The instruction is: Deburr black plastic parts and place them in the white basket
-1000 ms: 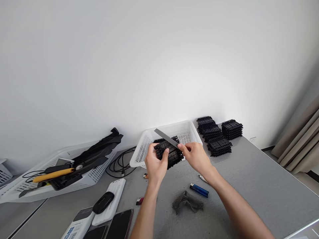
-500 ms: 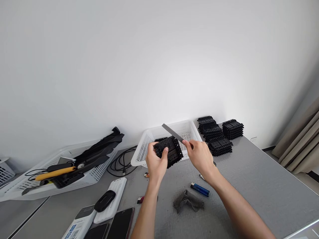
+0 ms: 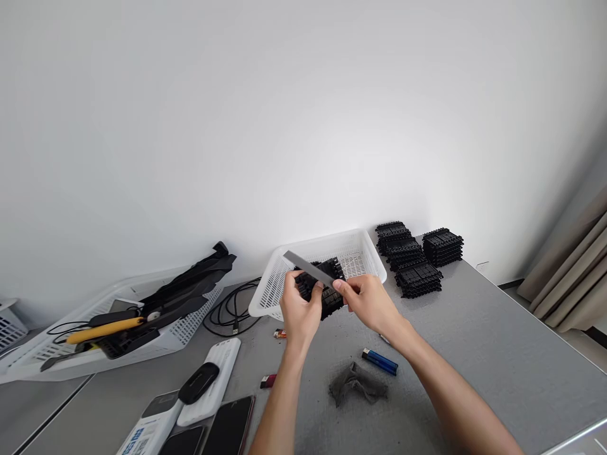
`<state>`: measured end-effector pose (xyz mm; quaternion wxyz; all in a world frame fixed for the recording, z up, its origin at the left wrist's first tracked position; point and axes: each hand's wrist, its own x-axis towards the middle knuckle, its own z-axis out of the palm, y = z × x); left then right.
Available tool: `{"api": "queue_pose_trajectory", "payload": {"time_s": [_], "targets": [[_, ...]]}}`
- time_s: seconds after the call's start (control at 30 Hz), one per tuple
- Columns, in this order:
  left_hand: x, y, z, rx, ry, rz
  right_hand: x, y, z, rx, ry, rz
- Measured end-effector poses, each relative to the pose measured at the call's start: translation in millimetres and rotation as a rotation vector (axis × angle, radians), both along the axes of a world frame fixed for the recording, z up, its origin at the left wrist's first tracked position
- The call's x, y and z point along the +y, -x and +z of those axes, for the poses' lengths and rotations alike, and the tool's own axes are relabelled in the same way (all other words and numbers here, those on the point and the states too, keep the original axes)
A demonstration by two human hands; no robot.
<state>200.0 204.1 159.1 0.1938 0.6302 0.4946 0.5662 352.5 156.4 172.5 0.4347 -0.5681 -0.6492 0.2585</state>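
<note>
My left hand (image 3: 301,309) is closed on a black plastic panel (image 3: 332,303) with toothed edges, thumb across its face. Pinched in my right hand (image 3: 372,303) is a flat grey metal strip, which looks like a file (image 3: 308,268). It slants across the panel's upper face, its far end pointing up and left. Whether it presses on the panel I cannot tell. Both hands are in front of a white perforated basket (image 3: 353,243), above the grey table. Part of the panel is hidden behind the strip and my fingers.
Stacks of black panels (image 3: 417,278) stand at the back right. A blue lighter (image 3: 380,361) and a crumpled grey cloth (image 3: 358,384) lie in front. To the left are a black cable (image 3: 222,309), a white power bank (image 3: 213,385), a phone (image 3: 230,426) and a tool basket (image 3: 175,338).
My right hand has moved left and slightly down, carrying the strip from the panel's top right edge across its face. My left hand still holds the panel, slightly tilted.
</note>
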Motion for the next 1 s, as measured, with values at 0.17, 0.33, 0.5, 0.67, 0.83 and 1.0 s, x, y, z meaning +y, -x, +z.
{"api": "queue_pose_trajectory", "payload": {"time_s": [0.17,0.33,0.5,0.67,0.83,1.0], "targets": [[-3,-2,2.9,-0.002,-0.011,-0.011,1,3,-1.0,-0.042,0.017,-0.012],[-3,-1,4.5,0.009,0.004,-0.002,-2,1,3.0,-0.112,-0.019,-0.078],[-1,1,0.9,-0.012,0.014,-0.021,-2,3,4.6,-0.217,0.009,-0.233],[0,3,-1.4,0.036,0.038,0.015,0,-7,4.8,-0.312,-0.005,-0.382],[-1,2,0.8,0.022,0.047,0.03,-3,-8,8.2,-0.307,-0.022,-0.343],[-1,5,1.0,-0.007,0.062,0.029,1,-8,4.6,-0.279,-0.017,-0.336]]}}
